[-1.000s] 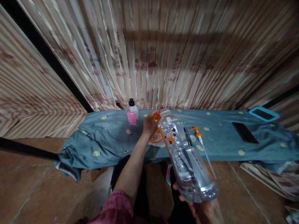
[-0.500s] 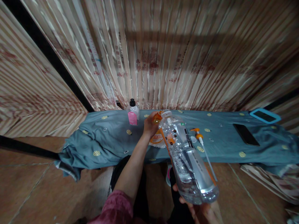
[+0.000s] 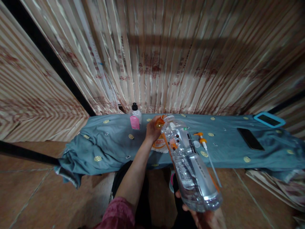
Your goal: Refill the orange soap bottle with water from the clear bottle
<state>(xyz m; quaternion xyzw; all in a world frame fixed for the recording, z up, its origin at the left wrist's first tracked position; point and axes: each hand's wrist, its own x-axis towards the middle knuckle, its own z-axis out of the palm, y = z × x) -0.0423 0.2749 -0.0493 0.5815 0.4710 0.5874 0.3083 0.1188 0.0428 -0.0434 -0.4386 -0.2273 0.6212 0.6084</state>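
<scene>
My right hand point(image 3: 205, 216) grips the base of a large clear plastic bottle point(image 3: 188, 163), tilted with its open mouth pointing away toward an orange bottle point(image 3: 160, 141) on the table. My left hand point(image 3: 152, 128) is closed round the neck of that orange bottle, whose opening meets the clear bottle's mouth. An orange pump head with a long white tube point(image 3: 206, 149) lies on the blue cloth point(image 3: 107, 146) just right of the bottles, beside a small white cap point(image 3: 196, 143).
A small clear bottle with a pink label and black cap point(image 3: 135, 116) stands at the back left. A black phone point(image 3: 250, 139) and a device in a blue case point(image 3: 269, 120) lie at the right. Striped curtains hang behind; the floor below is tiled.
Both hands and the bottles hold nearly the same pose; the view has shifted slightly.
</scene>
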